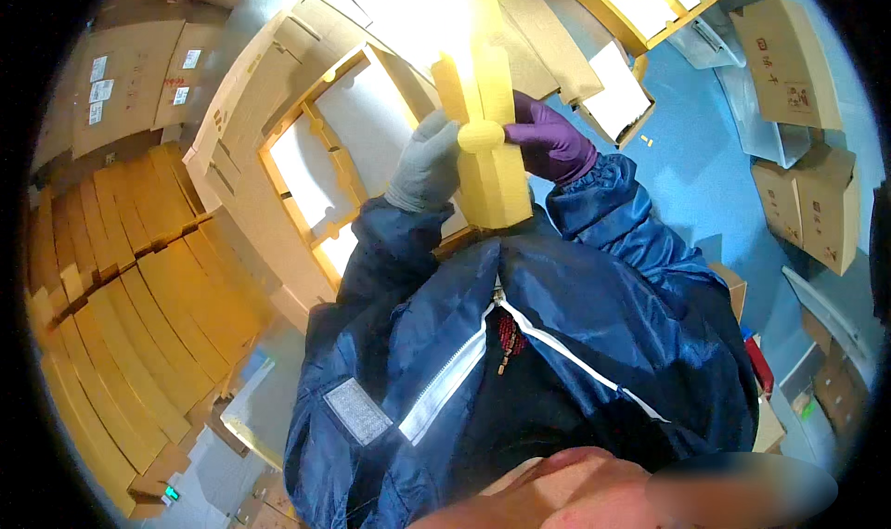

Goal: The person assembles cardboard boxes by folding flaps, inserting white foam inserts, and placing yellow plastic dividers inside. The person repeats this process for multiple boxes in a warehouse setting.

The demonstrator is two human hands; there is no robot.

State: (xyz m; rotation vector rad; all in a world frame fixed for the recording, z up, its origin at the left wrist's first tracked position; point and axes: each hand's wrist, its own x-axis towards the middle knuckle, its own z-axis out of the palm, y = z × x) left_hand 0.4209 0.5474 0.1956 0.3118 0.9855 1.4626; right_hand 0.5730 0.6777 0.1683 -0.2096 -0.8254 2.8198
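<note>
Between my hands, in front of my chest, is a yellow folded cardboard piece [497, 190] with creased panels and a rounded tab in its middle. My left hand [425, 162], in a grey glove, grips its left edge. On the other edge, my right hand [555, 147] in a purple glove pinches it near the rounded tab. Left of and beyond my left hand lies a shallow yellow tray [290, 193] with white panels inside and a notched yellow divider [345, 169]. Strong glare washes out the far end of the held piece.
Stacked yellow cardboard pieces [176, 297] stand at the left, below brown cartons [135, 102]. Another yellow tray [685, 26] is at the far right. Open brown cartons [789, 70] and a clear plastic bin [784, 141] line the right side of the blue floor [682, 148].
</note>
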